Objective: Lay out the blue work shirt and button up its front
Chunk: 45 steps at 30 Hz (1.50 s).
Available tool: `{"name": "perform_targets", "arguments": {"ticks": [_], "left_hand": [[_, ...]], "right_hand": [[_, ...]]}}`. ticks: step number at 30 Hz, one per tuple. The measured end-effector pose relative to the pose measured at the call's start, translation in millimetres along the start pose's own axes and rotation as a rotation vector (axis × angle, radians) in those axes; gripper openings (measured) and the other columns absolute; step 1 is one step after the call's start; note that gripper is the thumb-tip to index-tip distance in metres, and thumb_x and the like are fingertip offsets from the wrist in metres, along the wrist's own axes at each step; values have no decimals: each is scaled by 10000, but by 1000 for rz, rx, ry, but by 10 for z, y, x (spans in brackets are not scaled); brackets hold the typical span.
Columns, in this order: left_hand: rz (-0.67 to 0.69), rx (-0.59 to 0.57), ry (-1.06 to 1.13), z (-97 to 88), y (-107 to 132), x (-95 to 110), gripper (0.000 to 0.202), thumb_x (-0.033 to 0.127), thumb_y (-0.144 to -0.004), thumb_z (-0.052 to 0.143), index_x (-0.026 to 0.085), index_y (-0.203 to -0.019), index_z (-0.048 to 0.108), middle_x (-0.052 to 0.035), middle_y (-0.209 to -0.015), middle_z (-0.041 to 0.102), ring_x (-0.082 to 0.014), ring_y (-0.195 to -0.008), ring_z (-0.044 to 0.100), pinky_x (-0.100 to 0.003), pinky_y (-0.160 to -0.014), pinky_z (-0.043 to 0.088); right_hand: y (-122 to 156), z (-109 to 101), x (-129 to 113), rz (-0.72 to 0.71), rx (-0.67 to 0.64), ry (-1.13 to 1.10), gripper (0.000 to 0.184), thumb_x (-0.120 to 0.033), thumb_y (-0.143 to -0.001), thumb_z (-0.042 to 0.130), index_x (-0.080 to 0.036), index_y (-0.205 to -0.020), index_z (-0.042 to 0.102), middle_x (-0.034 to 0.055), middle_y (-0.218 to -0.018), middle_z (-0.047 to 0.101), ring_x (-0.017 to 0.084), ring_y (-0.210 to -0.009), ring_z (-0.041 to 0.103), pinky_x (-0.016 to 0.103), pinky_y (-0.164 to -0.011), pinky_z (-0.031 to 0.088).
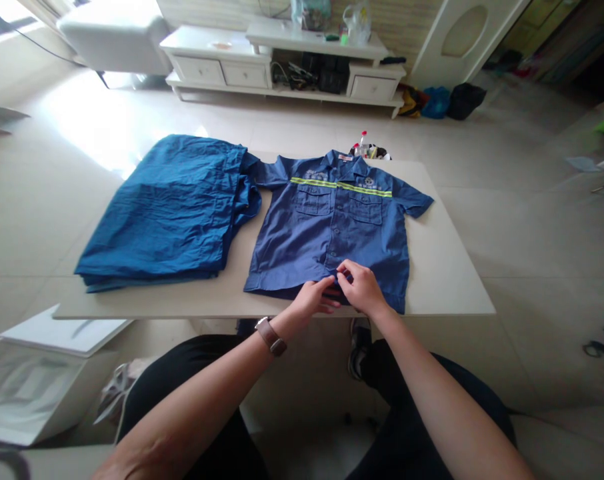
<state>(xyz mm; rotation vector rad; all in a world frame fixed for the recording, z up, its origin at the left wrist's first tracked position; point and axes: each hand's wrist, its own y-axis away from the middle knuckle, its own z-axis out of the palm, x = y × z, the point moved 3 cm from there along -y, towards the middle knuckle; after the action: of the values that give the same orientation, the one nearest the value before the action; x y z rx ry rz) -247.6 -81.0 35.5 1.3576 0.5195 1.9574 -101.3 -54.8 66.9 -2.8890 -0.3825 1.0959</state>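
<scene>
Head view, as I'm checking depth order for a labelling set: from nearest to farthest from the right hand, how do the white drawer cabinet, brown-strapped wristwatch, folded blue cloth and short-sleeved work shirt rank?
1. Short-sleeved work shirt: touched by the right hand, lower front.
2. Brown-strapped wristwatch: left, nearer the wearer.
3. Folded blue cloth: farther left.
4. White drawer cabinet: far ahead, beyond the table.

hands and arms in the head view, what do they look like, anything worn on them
The left hand and right hand are gloveless, with five-fingered human shapes. The left forearm and right forearm show no sleeves. A brown strap with a silvery metal part, probably a watch, circles the left wrist; nothing is worn on the right one.
</scene>
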Motion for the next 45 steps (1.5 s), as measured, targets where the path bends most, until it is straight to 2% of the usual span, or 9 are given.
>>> {"name": "perform_targets", "arguments": {"ticks": [3, 7, 13, 22, 29, 32, 38, 41, 45], "left_hand": [[15, 104, 224, -14, -122, -10, 158, 245, -887, 645, 97, -871, 697, -115, -842, 753, -168, -678, 718, -257, -641, 560], [58, 186, 281, -39, -199, 0, 152, 143, -832, 704, 76, -696, 685, -87, -693, 712, -124, -611, 670, -253, -717, 576], [136, 219, 214, -55, -188, -25, 200, 202, -748, 814, 81, -640, 696, -87, -680, 721, -136, -630, 672, -262, -714, 581], [172, 269, 94, -84, -181, 37, 370, 375, -663, 900, 106, -596, 655, -77, -566, 667, -138, -549, 629, -258, -608, 549], [219, 339, -114, -107, -121, 168, 364, 297, -814, 739, 139, -527, 580, -17, -512, 585, -91, -481, 509, -224, -522, 390], [234, 371, -275, -112, -92, 214, 361, 311, -854, 671, 155, -541, 582, -11, -507, 567, -103, -485, 475, -241, -510, 337], [392, 430, -440, -110, -87, 279, 301, 282, -817, 684, 177, -561, 567, -10, -537, 556, -142, -602, 510, -257, -600, 359], [409, 428, -463, -109, -87, 278, 298, 298, -813, 686, 179, -566, 569, -19, -538, 558, -164, -640, 532, -266, -625, 371], [426, 415, -382, -114, -80, 259, 204, 275, -771, 725, 182, -628, 613, -18, -557, 575, -187, -689, 570, -266, -653, 398]], "right_hand": [[-1, 33, 9, -11, -14, -30, 77, -220, -901, 532, -213, -864, 600, 8, -814, 668, 154, -769, 635, 247, -720, 430], [-5, 60, 17, -4, -40, -33, 56, -213, -891, 551, -213, -865, 601, 5, -807, 659, 149, -765, 630, 244, -708, 433], [17, 65, -23, -28, -89, 65, 28, -206, -859, 633, -217, -884, 641, 13, -882, 673, 151, -795, 629, 250, -732, 447], [37, 40, -47, 6, -12, 41, 98, -208, -903, 598, -211, -813, 636, 34, -841, 696, 181, -797, 633, 274, -746, 416], [-6, 32, -41, 30, -62, -91, 107, -256, -883, 577, -203, -799, 615, 20, -790, 664, 166, -737, 584, 274, -716, 404], [-21, 47, 25, 84, -69, -194, 138, -307, -870, 575, -196, -796, 613, 8, -744, 638, 154, -698, 556, 270, -695, 404], [-60, 122, 195, 269, -52, -510, 330, -495, -754, 697, -177, -757, 612, -8, -696, 608, 133, -664, 530, 263, -671, 408], [-68, 152, 222, 393, -59, -685, 450, -552, -615, 823, -163, -727, 626, -5, -700, 629, 120, -652, 541, 256, -670, 422], [-59, 164, 214, 537, -99, -845, 517, -519, -482, 921, -153, -728, 650, -2, -704, 655, 109, -628, 557, 235, -620, 428]]}}
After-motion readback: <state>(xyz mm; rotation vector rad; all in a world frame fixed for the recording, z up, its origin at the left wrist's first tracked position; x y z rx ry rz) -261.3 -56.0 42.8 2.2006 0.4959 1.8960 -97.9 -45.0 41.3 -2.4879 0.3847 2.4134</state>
